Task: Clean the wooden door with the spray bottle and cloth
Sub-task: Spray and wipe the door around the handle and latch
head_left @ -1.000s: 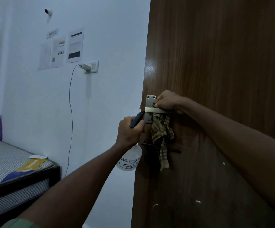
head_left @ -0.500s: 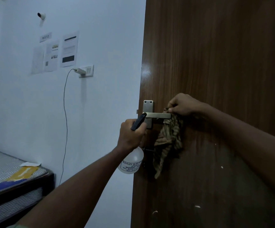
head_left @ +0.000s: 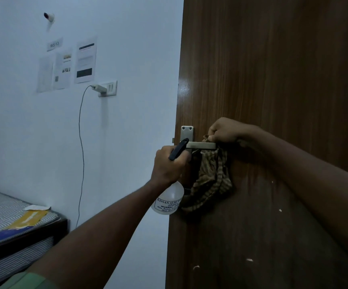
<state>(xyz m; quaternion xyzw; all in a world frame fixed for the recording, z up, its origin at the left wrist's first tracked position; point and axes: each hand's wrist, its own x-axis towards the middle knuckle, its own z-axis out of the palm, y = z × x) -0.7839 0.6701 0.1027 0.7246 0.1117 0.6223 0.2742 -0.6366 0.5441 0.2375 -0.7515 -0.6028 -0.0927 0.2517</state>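
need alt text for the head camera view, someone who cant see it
A person's right hand holds a striped cloth at the metal handle of a wooden door, while the left hand holds a white spray bottle. A white wall and a bed corner lie left.

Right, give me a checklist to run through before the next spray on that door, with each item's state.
1. Left hand gripping the white plastic spray bottle: ok.
2. Black trigger nozzle aimed at the brown wooden door: ok.
3. Right hand holding the striped brown cloth: ok.
4. Cloth clear of the spray path: not ok, it hangs just beyond the nozzle, beside the metal lever handle.
5. Liquid left in the bottle: cannot tell.
6. White specks lower on the door: not ok, uncleaned.
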